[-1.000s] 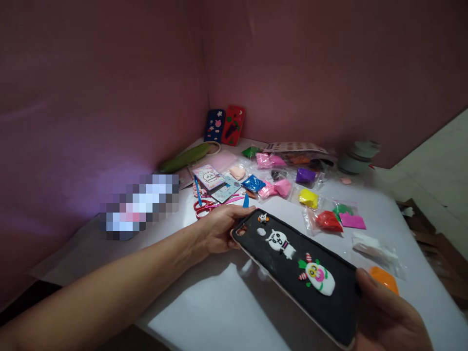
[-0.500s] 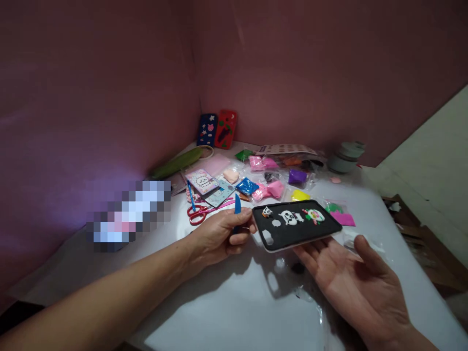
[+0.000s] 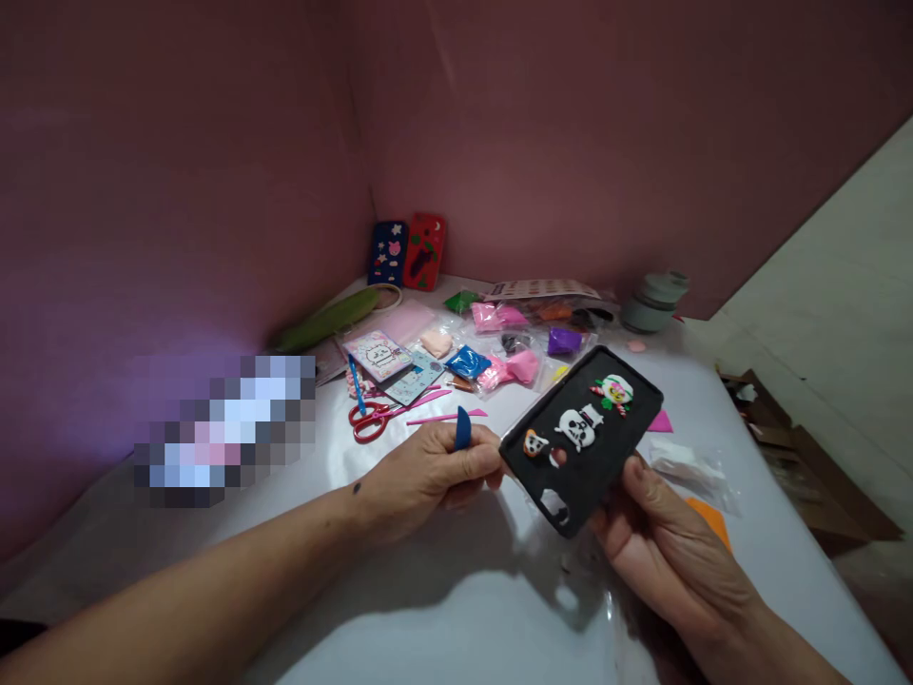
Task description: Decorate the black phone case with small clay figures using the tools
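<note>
A black phone case [image 3: 617, 461] is held above the table, tilted toward me. On it sit a white skull-like figure [image 3: 576, 428], a small orange-and-white figure [image 3: 534, 442] and a round white figure with green and pink parts [image 3: 614, 390]. My right hand [image 3: 670, 552] grips the case's lower right edge, thumb at the side and fingers beneath. My left hand [image 3: 438, 471] is closed around a blue plastic clay knife [image 3: 463, 430], whose blade sticks up past the thumb. Its fingertips are at the case's left corner and seem to touch it.
Packets of coloured clay, such as a blue packet [image 3: 467, 362] and a purple packet [image 3: 565, 341], lie behind the case. Red scissors [image 3: 369, 421] and a pink tool [image 3: 446, 417] lie left. Two decorated cases, blue [image 3: 389, 255] and red [image 3: 425, 251], lean on the wall.
The case has turned and tilted up, showing more of its decorated face. My right hand, earlier open beneath it, now grips its edge. The blue knife stays in my left hand.
</note>
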`<state>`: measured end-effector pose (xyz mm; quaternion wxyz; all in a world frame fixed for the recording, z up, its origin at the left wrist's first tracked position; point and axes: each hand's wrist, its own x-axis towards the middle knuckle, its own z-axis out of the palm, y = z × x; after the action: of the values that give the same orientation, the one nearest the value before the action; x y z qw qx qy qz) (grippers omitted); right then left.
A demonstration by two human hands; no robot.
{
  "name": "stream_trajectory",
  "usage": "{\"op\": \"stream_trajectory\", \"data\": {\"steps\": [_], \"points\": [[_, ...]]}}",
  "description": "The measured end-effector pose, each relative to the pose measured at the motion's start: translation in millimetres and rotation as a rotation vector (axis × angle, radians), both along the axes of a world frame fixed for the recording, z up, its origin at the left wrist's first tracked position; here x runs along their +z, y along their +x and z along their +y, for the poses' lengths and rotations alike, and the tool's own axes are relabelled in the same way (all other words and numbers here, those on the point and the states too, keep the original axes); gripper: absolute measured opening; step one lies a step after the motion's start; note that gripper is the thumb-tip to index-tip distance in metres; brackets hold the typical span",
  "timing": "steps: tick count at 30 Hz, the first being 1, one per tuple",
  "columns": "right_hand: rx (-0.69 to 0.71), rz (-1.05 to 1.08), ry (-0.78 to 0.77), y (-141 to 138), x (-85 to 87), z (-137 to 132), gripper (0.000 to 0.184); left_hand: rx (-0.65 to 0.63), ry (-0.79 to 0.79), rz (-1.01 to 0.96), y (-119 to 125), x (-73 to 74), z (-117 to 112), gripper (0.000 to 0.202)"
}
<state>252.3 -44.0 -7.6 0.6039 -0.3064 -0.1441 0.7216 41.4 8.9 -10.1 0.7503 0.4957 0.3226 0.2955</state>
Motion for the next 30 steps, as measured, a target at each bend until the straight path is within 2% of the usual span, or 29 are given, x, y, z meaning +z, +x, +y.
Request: {"op": "stream_trajectory", "data": {"steps": [3,8,12,20,24,30], "points": [[-0.003,-0.016,-0.034,1,-2.8,2,0.027,-0.075,0.099,0.111,0,5.5,-3,0.026],[0.022,0.007,-0.084,3,-4.0,3,0.023,-0.184,-0.141,-0.015,-2,5.0,1,0.015],[0.078,0.042,-0.105,3,-5.4,3,0.029,-0.161,-0.249,-0.11,-5,0.8,6,0.025],[0.184,0.013,-0.02,-2,-4.4,-1,0.024,-0.186,-0.329,-0.176,-2,-3.4,0,0.018],[0.151,-0.008,-0.089,-3,-6.4,-3,0.025,-0.207,-0.37,-0.181,-2,-2.9,-2,0.02],[0.118,-0.091,-0.106,0,-21.7,-3,0.035,-0.199,-0.382,-0.225,-2,-3.1,1,0.02]]}}
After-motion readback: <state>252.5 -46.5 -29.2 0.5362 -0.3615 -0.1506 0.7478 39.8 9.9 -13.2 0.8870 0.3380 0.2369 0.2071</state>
